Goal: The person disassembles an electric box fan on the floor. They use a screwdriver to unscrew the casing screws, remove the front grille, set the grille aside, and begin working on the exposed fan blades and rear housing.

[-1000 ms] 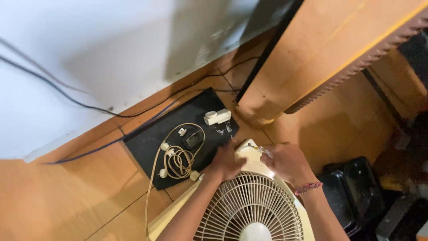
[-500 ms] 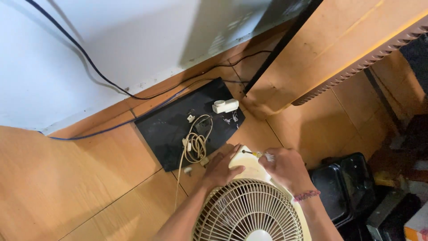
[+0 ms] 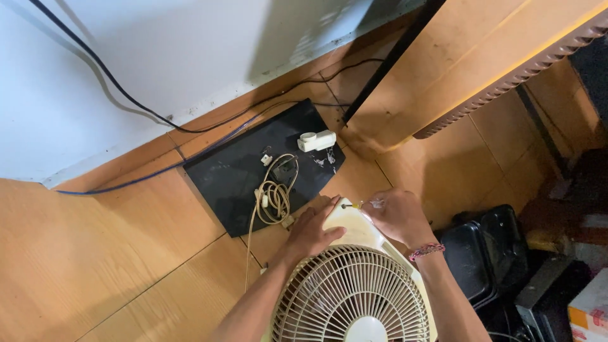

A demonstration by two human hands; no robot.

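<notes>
A cream fan with a round grille [image 3: 351,297] lies on the wooden floor below me. My left hand [image 3: 311,231] rests flat on the cream housing [image 3: 351,229] behind the grille. My right hand [image 3: 398,215] is closed around a small screwdriver [image 3: 356,205], whose tip points left over the top of the housing, close to my left fingertips. A beaded bracelet [image 3: 426,251] circles my right wrist.
A black board [image 3: 234,180] lies on the floor ahead with a coiled cream cord [image 3: 276,199], a white plastic part [image 3: 316,140] and small loose bits. Cables run along the white wall [image 3: 158,57]. Wooden furniture [image 3: 481,57] stands upper right; black containers [image 3: 475,253] and boxes crowd the right.
My view has drifted, so the board and cord sit further right in the frame. Both hands have stayed on the fan housing, the right one holding the screwdriver there.
</notes>
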